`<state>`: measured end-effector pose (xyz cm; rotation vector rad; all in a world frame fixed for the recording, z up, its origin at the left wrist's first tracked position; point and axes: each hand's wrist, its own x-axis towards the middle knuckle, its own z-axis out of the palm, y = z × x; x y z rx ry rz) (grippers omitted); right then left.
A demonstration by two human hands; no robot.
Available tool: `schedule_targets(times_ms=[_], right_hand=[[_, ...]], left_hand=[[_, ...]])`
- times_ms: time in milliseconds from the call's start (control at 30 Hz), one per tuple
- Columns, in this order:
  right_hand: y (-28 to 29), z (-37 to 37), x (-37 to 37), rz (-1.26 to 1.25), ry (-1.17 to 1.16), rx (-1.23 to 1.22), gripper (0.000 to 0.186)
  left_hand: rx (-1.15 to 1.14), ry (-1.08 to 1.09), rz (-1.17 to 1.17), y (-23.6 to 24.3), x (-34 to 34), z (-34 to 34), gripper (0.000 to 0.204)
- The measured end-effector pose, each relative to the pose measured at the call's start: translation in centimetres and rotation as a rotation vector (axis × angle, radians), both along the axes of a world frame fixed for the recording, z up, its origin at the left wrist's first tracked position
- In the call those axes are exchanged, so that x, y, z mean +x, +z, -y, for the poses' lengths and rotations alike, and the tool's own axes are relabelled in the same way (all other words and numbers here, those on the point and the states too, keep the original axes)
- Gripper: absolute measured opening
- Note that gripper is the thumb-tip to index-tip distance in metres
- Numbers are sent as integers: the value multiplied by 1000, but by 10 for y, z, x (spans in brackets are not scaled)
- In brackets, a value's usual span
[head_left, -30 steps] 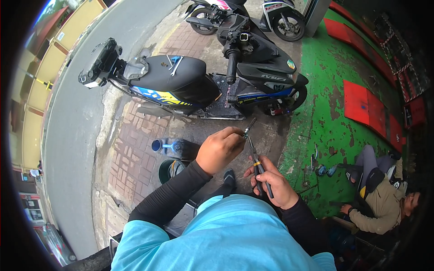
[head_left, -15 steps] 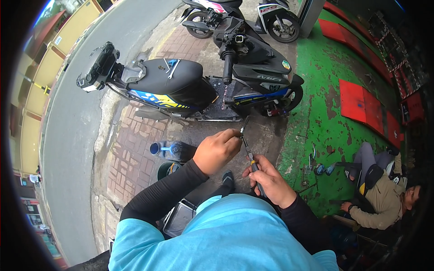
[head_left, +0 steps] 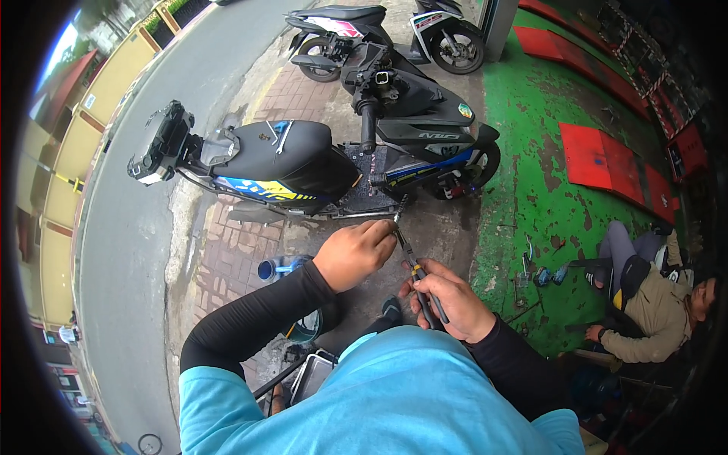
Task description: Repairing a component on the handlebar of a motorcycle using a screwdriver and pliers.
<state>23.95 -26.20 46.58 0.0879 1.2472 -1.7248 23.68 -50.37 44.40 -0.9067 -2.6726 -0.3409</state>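
My right hand (head_left: 453, 300) is closed round long-nosed pliers (head_left: 416, 271) with black and yellow handles. Their jaws point up and away, toward my left fingertips. My left hand (head_left: 355, 255) pinches a thin metal rod-like part (head_left: 400, 210) at the tips of the pliers; its exact kind is too small to tell. Beyond both hands stands a dark scooter (head_left: 415, 129) with blue and yellow trim. On its black seat (head_left: 297, 144) lie a wrench (head_left: 282, 137), a blue-handled tool and some small loose pieces.
Below my left forearm are a blue jug (head_left: 269, 269) and a bucket (head_left: 306, 326). Another scooter (head_left: 334, 30) is parked behind. To the right, a person (head_left: 652, 303) sits low beside tools (head_left: 542, 277) on the green floor. Red ramps (head_left: 599, 155) lie farther back.
The pliers' handles have spread apart in my right hand. My left hand still pinches the metal part. The view has shifted a little, and more of the bucket shows.
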Motion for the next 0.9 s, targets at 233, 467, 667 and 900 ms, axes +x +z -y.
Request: schedule_targets(times_ms=[233,467,667,900], right_hand=[[-8,10,9,-113,-25,49,43],[-7,15,5,-110,-68,-31,46],[-13,13,3,-134,-87,-133,39],[-22,36,-25,-102,-275,-205,20]], left_hand=[[33,-11,-30,1,-5,2,21],[246,76,-66,0,-11,-2,21],[561,242,-40,0,-19,3,18],[821,369,-117,7,2,-8,18]])
